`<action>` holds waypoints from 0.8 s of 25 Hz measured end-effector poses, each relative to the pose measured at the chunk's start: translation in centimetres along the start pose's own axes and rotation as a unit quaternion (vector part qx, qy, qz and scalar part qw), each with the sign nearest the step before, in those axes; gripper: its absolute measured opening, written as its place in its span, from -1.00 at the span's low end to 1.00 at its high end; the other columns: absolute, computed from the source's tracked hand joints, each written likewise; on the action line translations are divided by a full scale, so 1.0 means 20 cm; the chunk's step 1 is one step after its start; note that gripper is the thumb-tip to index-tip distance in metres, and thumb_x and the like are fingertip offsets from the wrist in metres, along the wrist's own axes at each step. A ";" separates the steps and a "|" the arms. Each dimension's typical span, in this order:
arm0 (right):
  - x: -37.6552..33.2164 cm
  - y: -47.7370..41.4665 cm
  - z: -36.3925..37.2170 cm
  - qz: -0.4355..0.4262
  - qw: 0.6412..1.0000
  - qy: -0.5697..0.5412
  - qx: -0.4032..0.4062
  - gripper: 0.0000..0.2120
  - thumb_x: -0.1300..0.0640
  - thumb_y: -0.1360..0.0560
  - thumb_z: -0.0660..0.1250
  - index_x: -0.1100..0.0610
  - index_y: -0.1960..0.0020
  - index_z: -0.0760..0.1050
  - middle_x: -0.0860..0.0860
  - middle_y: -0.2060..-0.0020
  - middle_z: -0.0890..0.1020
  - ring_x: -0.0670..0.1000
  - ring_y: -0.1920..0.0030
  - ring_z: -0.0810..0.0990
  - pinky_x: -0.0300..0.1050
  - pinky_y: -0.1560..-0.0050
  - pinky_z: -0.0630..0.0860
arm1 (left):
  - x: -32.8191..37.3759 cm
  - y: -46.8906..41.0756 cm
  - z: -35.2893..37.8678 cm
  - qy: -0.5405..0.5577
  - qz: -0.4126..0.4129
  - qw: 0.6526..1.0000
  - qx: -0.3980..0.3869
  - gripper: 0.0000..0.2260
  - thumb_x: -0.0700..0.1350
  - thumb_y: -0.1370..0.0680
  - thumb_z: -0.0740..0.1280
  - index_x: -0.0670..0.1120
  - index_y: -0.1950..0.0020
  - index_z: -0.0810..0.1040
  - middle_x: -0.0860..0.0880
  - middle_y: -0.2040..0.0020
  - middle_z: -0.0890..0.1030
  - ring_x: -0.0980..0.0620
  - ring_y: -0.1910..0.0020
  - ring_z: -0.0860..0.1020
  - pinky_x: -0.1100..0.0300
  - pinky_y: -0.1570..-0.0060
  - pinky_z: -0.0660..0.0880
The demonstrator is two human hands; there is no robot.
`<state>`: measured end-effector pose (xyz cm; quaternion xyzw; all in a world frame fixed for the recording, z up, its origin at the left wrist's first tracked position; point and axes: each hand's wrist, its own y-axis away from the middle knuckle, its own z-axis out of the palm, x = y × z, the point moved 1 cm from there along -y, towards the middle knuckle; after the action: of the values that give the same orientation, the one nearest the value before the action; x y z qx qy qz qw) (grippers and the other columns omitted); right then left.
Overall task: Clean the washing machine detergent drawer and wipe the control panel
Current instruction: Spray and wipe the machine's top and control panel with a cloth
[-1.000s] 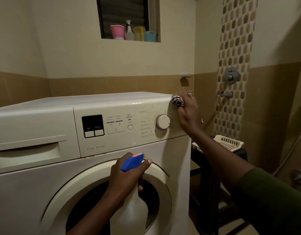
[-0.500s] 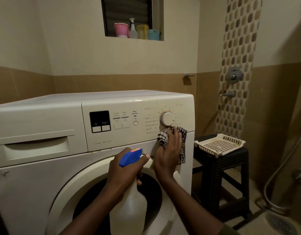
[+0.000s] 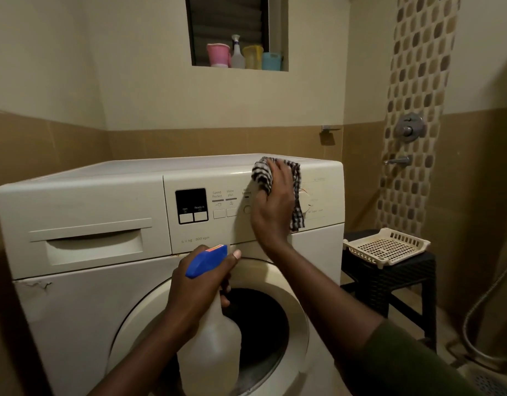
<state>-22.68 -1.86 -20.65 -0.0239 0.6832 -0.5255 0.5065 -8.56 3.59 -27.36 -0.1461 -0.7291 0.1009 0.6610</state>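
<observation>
Nearest, at 6 o'clock, the left hand (image 3: 198,284) stays wrapped round the spray bottle (image 3: 209,338). The right hand (image 3: 272,207), fingers fairly flat, presses the checked cloth (image 3: 262,174) on the control panel (image 3: 206,178). It has swept up from below the dial to the top edge, so wiping is under way. At 9 o'clock the detergent drawer (image 3: 89,241) sits closed. Farther, at 3 o'clock, a basket (image 3: 386,247) rests on a stool (image 3: 389,275).
</observation>
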 end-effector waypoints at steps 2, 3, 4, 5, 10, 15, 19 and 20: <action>-0.05 -0.05 0.03 -0.051 0.997 0.033 -0.043 -0.51 0.25 -0.41 0.11 0.18 -0.31 0.47 0.11 -0.31 0.51 0.09 -0.40 0.36 0.04 -0.45 0.25 | 0.00 -0.01 -0.02 -0.002 -0.001 1.000 0.004 -0.66 0.05 -0.44 0.44 -0.22 0.06 0.52 -0.19 0.31 0.57 -0.02 0.42 0.55 0.19 0.44 0.52; -0.06 -0.05 0.03 -0.096 0.991 0.037 -0.087 -0.53 0.25 -0.39 0.12 0.18 -0.27 0.51 0.10 -0.25 0.56 0.07 -0.34 0.43 0.02 -0.41 0.31 | 0.01 -0.01 -0.03 0.002 -0.003 1.000 0.004 -0.67 0.05 -0.43 0.45 -0.20 0.05 0.53 -0.19 0.29 0.57 -0.01 0.41 0.56 0.20 0.44 0.53; -0.07 -0.05 0.02 -0.138 0.981 0.036 -0.134 -0.54 0.27 -0.37 0.14 0.17 -0.23 0.54 0.07 -0.19 0.60 0.04 -0.27 0.49 -0.02 -0.35 0.38 | 0.01 -0.02 -0.02 0.009 -0.005 1.000 0.003 -0.69 0.04 -0.44 0.45 -0.18 0.03 0.54 -0.19 0.28 0.58 0.00 0.39 0.56 0.19 0.43 0.54; -0.09 -0.06 0.01 -0.172 0.968 0.038 -0.177 -0.54 0.28 -0.34 0.15 0.15 -0.20 0.55 0.04 -0.14 0.62 0.01 -0.20 0.53 -0.07 -0.26 0.44 | 0.01 -0.03 -0.01 0.015 -0.006 1.000 0.002 -0.72 0.02 -0.45 0.44 -0.17 0.02 0.55 -0.19 0.27 0.58 0.00 0.37 0.57 0.17 0.42 0.56; -0.15 -0.19 -0.06 -0.252 0.906 0.246 -0.235 -0.53 0.26 -0.34 0.21 0.08 -0.24 0.50 0.07 -0.11 0.63 0.14 -0.10 0.55 -0.08 0.05 0.42 | 0.02 -0.04 0.05 0.015 -0.002 1.000 -0.010 -0.72 -0.01 -0.47 0.44 -0.19 0.01 0.53 -0.19 0.26 0.58 -0.05 0.33 0.58 0.12 0.37 0.59; 0.00 -0.45 -0.30 -0.064 0.915 0.347 -0.196 -0.73 0.22 -0.53 0.17 0.12 -0.20 0.48 0.17 -0.03 0.61 0.20 0.00 0.56 0.09 0.04 0.52 | 0.06 -0.05 0.07 0.010 0.013 1.000 -0.007 -0.71 0.00 -0.48 0.44 -0.22 0.08 0.50 -0.24 0.29 0.59 -0.03 0.41 0.56 0.16 0.40 0.57; 0.22 -0.60 -0.60 0.098 0.959 0.254 -0.075 -0.63 0.31 -0.53 0.10 0.13 -0.26 0.51 0.12 -0.12 0.58 0.13 -0.15 0.51 0.08 -0.16 0.49 | 0.07 -0.08 0.12 0.012 0.013 1.000 -0.020 -0.71 -0.02 -0.47 0.45 -0.23 0.08 0.51 -0.28 0.25 0.59 -0.01 0.39 0.57 0.17 0.42 0.55; 0.30 -0.62 -0.66 0.149 0.960 0.234 -0.035 -0.60 0.30 -0.53 0.09 0.10 -0.28 0.50 0.09 -0.12 0.57 0.12 -0.16 0.51 0.04 -0.15 0.49 | 0.06 -0.09 0.16 0.014 0.009 1.000 -0.026 -0.71 -0.01 -0.47 0.46 -0.23 0.08 0.51 -0.28 0.24 0.59 0.00 0.39 0.57 0.16 0.42 0.56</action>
<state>-41.23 -1.68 -16.31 0.1842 0.7963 -0.4111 0.4037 -11.92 2.49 -25.88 -0.1712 -0.7207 0.0861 0.6662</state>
